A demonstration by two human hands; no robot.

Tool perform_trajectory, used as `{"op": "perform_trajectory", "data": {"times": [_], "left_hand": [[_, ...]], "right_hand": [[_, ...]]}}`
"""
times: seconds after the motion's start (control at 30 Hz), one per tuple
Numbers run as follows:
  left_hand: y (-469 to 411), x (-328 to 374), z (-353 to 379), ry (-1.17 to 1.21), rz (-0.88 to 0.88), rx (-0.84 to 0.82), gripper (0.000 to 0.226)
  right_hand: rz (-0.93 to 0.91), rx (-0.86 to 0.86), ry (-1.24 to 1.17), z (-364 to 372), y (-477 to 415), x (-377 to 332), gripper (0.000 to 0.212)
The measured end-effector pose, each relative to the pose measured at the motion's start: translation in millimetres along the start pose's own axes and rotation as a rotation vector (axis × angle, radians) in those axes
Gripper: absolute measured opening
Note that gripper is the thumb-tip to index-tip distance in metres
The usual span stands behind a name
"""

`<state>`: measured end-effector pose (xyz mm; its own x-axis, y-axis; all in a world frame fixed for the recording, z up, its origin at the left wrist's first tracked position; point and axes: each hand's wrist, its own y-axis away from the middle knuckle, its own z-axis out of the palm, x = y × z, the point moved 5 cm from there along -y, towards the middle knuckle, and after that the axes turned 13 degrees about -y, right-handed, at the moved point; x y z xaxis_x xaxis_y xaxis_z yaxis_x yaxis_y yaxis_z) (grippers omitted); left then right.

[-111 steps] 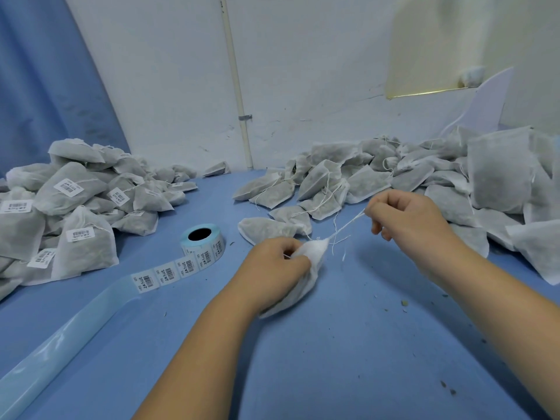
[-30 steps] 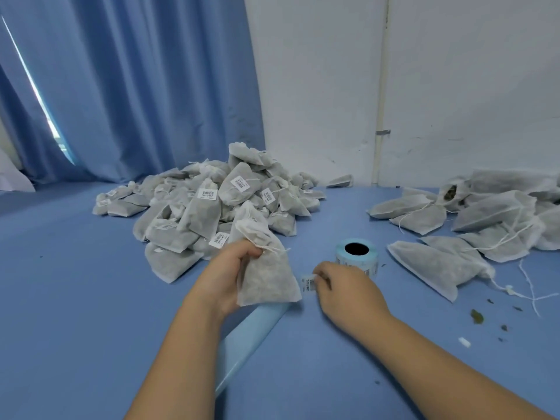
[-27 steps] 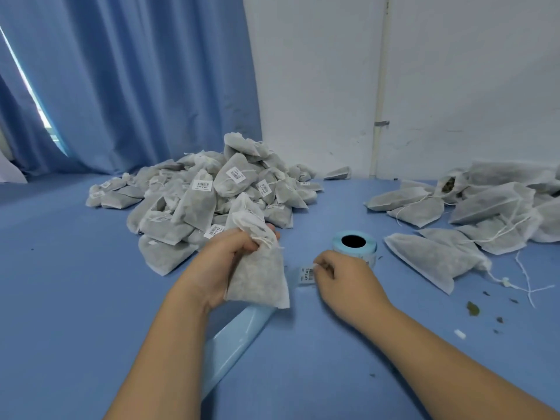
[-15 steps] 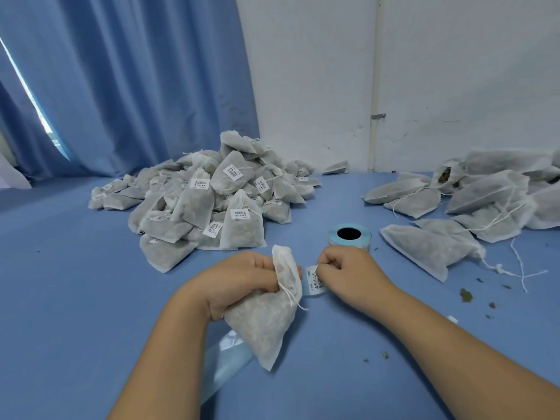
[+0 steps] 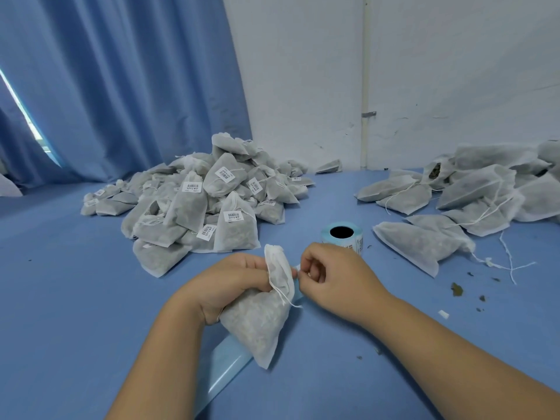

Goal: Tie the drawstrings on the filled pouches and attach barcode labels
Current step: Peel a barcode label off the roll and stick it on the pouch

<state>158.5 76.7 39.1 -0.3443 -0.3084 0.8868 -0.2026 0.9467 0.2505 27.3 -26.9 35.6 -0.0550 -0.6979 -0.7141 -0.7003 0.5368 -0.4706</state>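
My left hand grips a filled white mesh pouch by its gathered neck, its body hanging down to the blue table. The knotted drawstring dangles off its right side. My right hand is curled right beside the pouch's neck, fingertips pinched together at the backing strip; the label itself is hidden behind the pouch. The roll of barcode labels stands just behind my right hand, and its pale blue backing strip trails toward me under the pouch.
A heap of tied, labelled pouches lies at the back left. Several unlabelled pouches with loose strings lie at the right. Bits of dried herb are scattered on the table. A blue curtain hangs behind.
My left hand lowered the pouch from upright to hanging near the table and brought it toward my right hand. The label seen in my right fingers half a second ago is now hidden.
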Motion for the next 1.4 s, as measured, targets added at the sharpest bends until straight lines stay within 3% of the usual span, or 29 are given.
{"op": "perform_trajectory", "data": {"times": [0.3, 0.8, 1.4], "left_hand": [[1.9, 2.1, 0.1, -0.004, 0.009, 0.03, 0.033], [4.4, 9.7, 4.7, -0.078, 0.038, 0.085, 0.031], [1.5, 4.7, -0.1, -0.11, 0.008, 0.152, 0.035]], "right_hand": [[-0.012, 0.039, 0.12, -0.3, -0.8, -0.1, 0.005], [0.121, 0.1, 0.21, 6.5, -0.3, -1.2, 0.019], [0.156, 0.071, 0.183, 7.7, 1.6, -6.3, 0.022]]}}
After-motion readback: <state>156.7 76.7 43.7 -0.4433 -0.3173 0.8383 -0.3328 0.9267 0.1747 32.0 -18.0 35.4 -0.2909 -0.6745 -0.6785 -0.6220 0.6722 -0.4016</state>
